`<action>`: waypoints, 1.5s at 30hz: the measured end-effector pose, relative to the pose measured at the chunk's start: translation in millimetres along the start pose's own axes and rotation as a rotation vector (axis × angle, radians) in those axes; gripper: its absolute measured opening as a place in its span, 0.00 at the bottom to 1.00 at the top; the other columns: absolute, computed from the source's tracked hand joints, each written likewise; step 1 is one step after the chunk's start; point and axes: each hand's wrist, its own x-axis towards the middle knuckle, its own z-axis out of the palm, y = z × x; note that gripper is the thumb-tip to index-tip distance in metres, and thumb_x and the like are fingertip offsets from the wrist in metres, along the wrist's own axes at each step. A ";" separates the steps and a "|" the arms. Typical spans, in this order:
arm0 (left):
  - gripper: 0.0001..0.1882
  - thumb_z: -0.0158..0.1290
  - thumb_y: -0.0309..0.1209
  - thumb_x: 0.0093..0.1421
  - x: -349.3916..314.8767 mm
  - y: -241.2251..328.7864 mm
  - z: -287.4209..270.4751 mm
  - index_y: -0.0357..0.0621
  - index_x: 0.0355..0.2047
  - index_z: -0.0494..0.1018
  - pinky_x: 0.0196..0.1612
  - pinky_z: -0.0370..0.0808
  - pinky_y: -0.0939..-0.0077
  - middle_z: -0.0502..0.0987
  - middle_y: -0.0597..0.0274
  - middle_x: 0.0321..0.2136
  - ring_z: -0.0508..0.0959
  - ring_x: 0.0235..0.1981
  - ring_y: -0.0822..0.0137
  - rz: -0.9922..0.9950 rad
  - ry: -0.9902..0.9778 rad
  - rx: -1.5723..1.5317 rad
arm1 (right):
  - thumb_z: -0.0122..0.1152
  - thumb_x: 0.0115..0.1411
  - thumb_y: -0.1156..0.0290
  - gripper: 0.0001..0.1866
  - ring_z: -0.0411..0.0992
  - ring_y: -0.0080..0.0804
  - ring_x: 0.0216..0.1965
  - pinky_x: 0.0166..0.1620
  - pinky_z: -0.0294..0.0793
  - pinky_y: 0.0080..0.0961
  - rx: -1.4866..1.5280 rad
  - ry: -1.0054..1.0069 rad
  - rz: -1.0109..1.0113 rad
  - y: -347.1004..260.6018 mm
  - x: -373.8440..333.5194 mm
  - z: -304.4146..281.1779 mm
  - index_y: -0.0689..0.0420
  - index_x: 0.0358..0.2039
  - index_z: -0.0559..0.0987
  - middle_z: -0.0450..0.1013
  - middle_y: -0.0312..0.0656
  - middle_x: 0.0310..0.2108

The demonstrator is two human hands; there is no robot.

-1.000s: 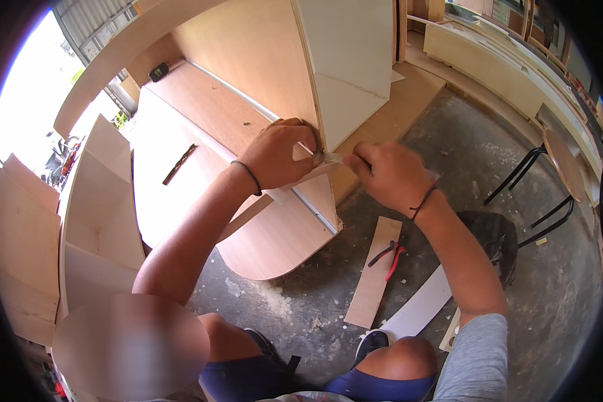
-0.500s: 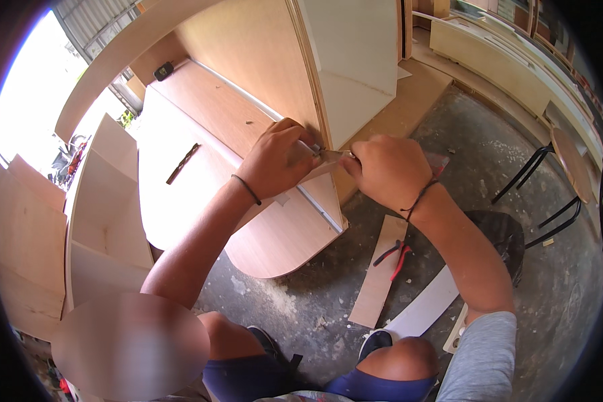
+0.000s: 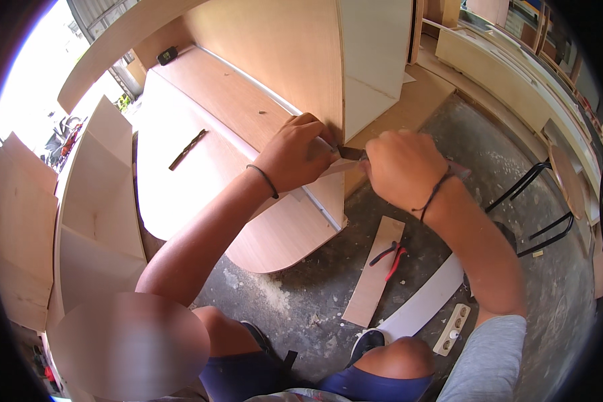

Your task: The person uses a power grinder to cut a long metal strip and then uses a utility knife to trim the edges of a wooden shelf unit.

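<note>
My left hand (image 3: 296, 153) is closed at the lower corner of an upright wood panel (image 3: 275, 60), its fingertips bent around something small that I cannot make out. My right hand (image 3: 407, 169) is a fist around a bladed tool. A flat, dark blade (image 3: 351, 153) sticks out of the fist toward my left fingers, and a reddish, see-through end shows behind the wrist. Between the two hands, just under the blade, is a thin pale piece (image 3: 342, 166). Below my left hand lies a round-ended wood-grain board (image 3: 281, 241) belonging to the cabinet.
A dark spiral drill bit (image 3: 187, 149) and a small black box-shaped device (image 3: 167, 55) lie on the cabinet boards. Red-and-black pliers (image 3: 396, 260) rest on a wood strip (image 3: 368, 295) on the floor. Nearby are a white strip (image 3: 422, 301), a power strip (image 3: 452, 329) and a stool (image 3: 566, 177).
Both hands have shifted slightly right in the picture, along with a small turn of the view. The blade at my right fist now shows its broad, dark side; the grips look the same.
</note>
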 end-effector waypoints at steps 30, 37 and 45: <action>0.12 0.58 0.25 0.47 -1.6 1.1 4.6 0.40 0.35 0.75 0.50 0.70 0.63 0.74 0.50 0.36 0.73 0.44 0.50 -0.005 0.041 -0.010 | 0.52 0.55 0.71 0.08 0.77 0.45 0.30 0.33 0.77 0.37 -0.038 0.115 0.098 -28.1 -6.2 4.6 0.59 0.23 0.78 0.76 0.49 0.24; 0.12 0.59 0.27 0.48 -2.3 0.7 4.6 0.38 0.35 0.75 0.50 0.69 0.63 0.74 0.49 0.37 0.73 0.45 0.50 -0.018 0.034 0.002 | 0.54 0.58 0.67 0.08 0.75 0.38 0.34 0.30 0.78 0.31 -0.108 0.232 0.099 -30.0 -19.3 24.7 0.58 0.28 0.75 0.73 0.42 0.28; 0.11 0.58 0.27 0.48 -2.9 2.1 5.8 0.39 0.33 0.75 0.49 0.70 0.63 0.74 0.50 0.35 0.73 0.44 0.50 0.005 0.080 0.010 | 0.56 0.57 0.66 0.08 0.75 0.39 0.34 0.30 0.77 0.33 -0.076 0.303 0.081 -28.5 -23.2 27.9 0.57 0.28 0.74 0.73 0.42 0.28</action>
